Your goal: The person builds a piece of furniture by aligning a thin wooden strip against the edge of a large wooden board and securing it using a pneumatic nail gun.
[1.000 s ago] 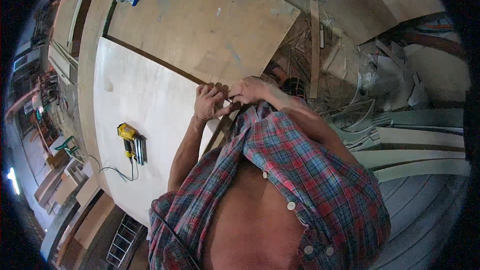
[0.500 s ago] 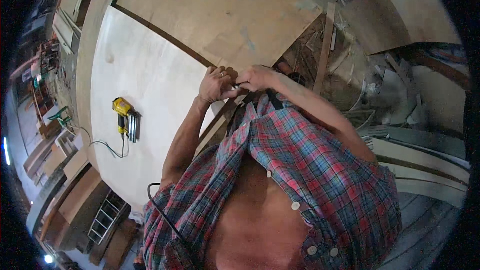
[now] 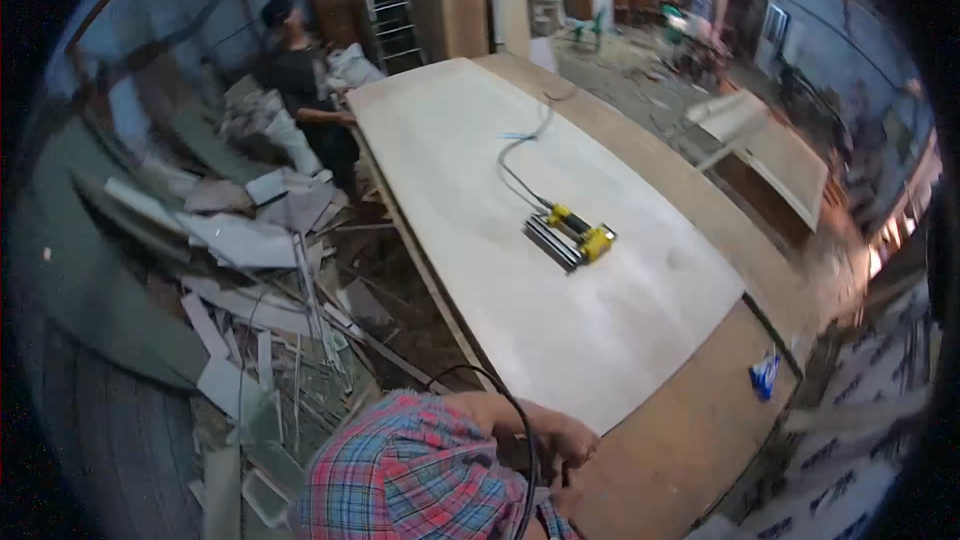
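Observation:
My left hand [image 3: 573,438] is at the near corner of a white sheet [image 3: 480,200], where its edge meets a brown plywood board [image 3: 650,440]. The fingers are curled together, and whatever they hold is hidden. A small patch of skin just below, perhaps my right hand [image 3: 566,502], shows too little to make out its fingers. Farther up the sheet, out of reach of both hands, a yellow and black air nail gun [image 3: 572,236] lies on its side. A thin grey hose [image 3: 510,172] runs from it toward the far end.
A person [image 3: 305,90] stands at the sheet's far left end, one hand at its edge. Scrap boards [image 3: 240,240] litter the floor on the left. A blue packet [image 3: 765,377] lies on the plywood at right. A ladder [image 3: 390,5] leans behind; a black cable [image 3: 530,440] crosses my arm.
The view has swung left and up, bringing the far end, the co-worker and the workshop into sight. My hands stay near the sheet's corner; the right one is now mostly hidden.

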{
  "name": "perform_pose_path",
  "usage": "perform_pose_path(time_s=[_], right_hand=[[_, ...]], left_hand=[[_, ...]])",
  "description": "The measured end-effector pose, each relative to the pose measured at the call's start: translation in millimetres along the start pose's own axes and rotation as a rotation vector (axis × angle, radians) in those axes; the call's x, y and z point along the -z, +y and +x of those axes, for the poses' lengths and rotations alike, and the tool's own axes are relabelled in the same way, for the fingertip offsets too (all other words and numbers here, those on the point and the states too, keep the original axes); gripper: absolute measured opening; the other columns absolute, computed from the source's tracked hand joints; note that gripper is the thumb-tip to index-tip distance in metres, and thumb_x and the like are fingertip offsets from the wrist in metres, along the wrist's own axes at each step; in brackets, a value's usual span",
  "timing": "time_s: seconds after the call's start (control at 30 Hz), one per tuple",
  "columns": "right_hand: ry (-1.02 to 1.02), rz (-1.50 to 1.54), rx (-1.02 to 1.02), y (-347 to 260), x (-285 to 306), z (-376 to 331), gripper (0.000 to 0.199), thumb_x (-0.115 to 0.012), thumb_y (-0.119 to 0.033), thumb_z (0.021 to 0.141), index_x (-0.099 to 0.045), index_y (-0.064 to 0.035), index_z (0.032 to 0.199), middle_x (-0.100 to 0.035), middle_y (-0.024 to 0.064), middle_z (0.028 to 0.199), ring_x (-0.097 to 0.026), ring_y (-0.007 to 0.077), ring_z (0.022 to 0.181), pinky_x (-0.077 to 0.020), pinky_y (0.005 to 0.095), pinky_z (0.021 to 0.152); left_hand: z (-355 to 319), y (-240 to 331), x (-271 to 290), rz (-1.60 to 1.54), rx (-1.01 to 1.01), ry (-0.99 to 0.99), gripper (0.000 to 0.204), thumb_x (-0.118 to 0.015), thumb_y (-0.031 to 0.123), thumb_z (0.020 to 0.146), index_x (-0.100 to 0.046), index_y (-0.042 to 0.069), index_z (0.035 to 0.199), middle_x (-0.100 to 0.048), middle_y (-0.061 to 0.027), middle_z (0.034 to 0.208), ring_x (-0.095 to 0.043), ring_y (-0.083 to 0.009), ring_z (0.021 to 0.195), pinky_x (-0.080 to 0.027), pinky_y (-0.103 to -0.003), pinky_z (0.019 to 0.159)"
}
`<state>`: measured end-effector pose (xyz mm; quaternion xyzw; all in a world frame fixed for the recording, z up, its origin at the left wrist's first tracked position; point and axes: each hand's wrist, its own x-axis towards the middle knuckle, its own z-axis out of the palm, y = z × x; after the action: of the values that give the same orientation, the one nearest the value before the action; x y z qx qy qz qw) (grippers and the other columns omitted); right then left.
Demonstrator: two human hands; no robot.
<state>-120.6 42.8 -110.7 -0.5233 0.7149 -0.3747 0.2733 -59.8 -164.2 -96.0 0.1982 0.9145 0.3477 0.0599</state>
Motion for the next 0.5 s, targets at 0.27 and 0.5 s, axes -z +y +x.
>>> perform_pose_path(time_s=[0.27, 0.5], right_hand=[[-0.156, -0.008, -0.192, -17.2, 19.2, -1.5, 0.031, -0.064, -0.029, 0.089, -0.07, -0.0035, 0.105, -0.064, 0.0229, 0.074, -0.067, 0.029, 0.069, -0.0499, 0.0427, 0.063], [-0.046, 0.072, -0.215, -38.6, 24.5, 1.1, 0.04, -0.059, -0.037, 0.093, -0.069, -0.0002, 0.105, -0.065, 0.0253, 0.08, -0.066, 0.0345, 0.075, -0.0493, 0.0443, 0.067]], left_hand=[[10.2, 1.9, -14.3, 0.459, -0.054, 0.078, 0.034, -0.075, 0.047, 0.063, -0.074, 0.014, 0.068, -0.069, -0.0063, 0.08, -0.061, -0.0298, 0.09, -0.044, -0.044, 0.089], [19.9, 5.3, -4.6, 0.431, -0.046, -0.04, 0.023, -0.074, 0.041, 0.067, -0.074, 0.017, 0.065, -0.069, -0.0041, 0.077, -0.063, -0.0268, 0.085, -0.045, -0.041, 0.084]])
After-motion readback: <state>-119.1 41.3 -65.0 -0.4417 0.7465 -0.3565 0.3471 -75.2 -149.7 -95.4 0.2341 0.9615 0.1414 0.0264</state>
